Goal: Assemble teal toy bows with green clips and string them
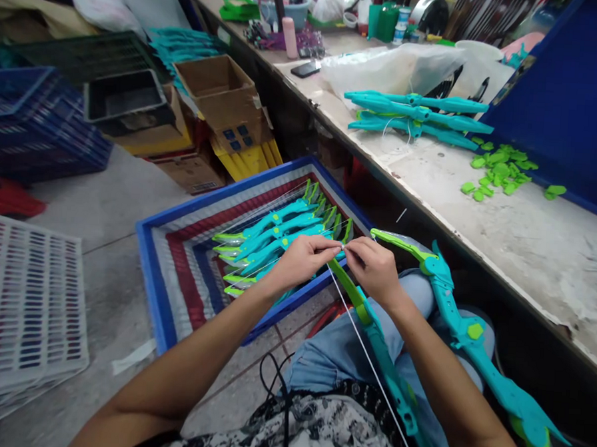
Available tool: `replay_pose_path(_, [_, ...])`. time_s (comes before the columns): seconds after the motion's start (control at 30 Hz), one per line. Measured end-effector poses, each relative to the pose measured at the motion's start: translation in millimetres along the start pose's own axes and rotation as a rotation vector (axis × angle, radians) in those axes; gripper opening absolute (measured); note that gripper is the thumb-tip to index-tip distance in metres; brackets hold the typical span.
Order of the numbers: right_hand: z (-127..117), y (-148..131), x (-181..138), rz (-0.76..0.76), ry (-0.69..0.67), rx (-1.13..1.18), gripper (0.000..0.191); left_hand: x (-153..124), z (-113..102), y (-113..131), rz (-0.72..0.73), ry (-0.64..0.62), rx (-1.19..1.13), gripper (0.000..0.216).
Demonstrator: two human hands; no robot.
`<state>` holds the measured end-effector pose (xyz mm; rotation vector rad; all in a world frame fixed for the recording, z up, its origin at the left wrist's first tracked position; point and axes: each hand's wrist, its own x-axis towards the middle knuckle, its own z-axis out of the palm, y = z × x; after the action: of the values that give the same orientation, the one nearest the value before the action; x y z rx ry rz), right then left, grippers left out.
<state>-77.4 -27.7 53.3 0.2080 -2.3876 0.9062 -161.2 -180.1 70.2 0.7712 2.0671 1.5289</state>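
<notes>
Fingertips of my left hand (307,256) and my right hand (374,264) pinch close together at the green tip of a toy bow (373,327). A white string (356,326) runs from that tip down toward my body, and both hands appear closed on its end. The bow is turquoise with green limbs and lies slanted across my lap. To its right, a second toy bow (472,339) rests over my other leg. Several finished-looking bows (282,233) with strings lie in a row in the lined crate in front of me.
The blue crate (148,269) is lined with striped sheet. On the workbench (516,261) lie stacked turquoise bow parts (419,116), small green pieces (501,169) and a phone (305,68). A white basket (28,316) stands left; cardboard boxes (215,89) are behind.
</notes>
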Motion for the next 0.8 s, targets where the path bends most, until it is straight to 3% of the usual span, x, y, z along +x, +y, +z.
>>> replay_pose_path(0.1, [10, 0, -3, -0.022, 0.005, -0.166, 0.023, -7, 1, -1, 0.058, 0.041, 0.118, 0.017])
replay_pose_path(0.2, [21, 0, -5, 0.121, 0.054, -0.229, 0.02, -13, 7, -2, 0.115, 0.088, 0.17, 0.015])
replay_pose_path(0.3, [18, 3, -12, 0.23, 0.067, -0.141, 0.018, -17, 11, -4, 0.08, 0.151, 0.095, 0.013])
replay_pose_path(0.4, [-15, 14, -40, 0.214, 0.049, -0.106, 0.016, -26, 10, -15, -0.024, 0.229, -0.216, 0.027])
replay_pose_path(0.47, [-52, 27, -75, 0.294, 0.092, -0.267, 0.019, -40, 10, -28, -0.09, 0.314, -0.47, 0.032])
replay_pose_path(0.53, [-90, 39, -118, 0.446, 0.082, -0.543, 0.031, -61, 15, -46, -0.129, 0.369, -0.542, 0.02])
replay_pose_path(0.57, [-105, 44, -140, 0.532, 0.023, -0.671, 0.04, -73, 21, -54, -0.126, 0.333, -0.48, 0.013])
replay_pose_path(0.63, [-125, 48, -176, 0.653, -0.131, -0.841, 0.052, -95, 41, -68, -0.016, 0.083, -0.228, 0.011])
replay_pose_path(0.73, [-131, 46, -204, 0.722, -0.274, -0.9, 0.057, -111, 84, -78, 0.425, -0.396, 0.151, 0.035])
replay_pose_path(0.8, [-131, 45, -204, 0.751, -0.262, -0.841, 0.052, -108, 115, -79, 0.715, -0.501, 0.361, 0.048])
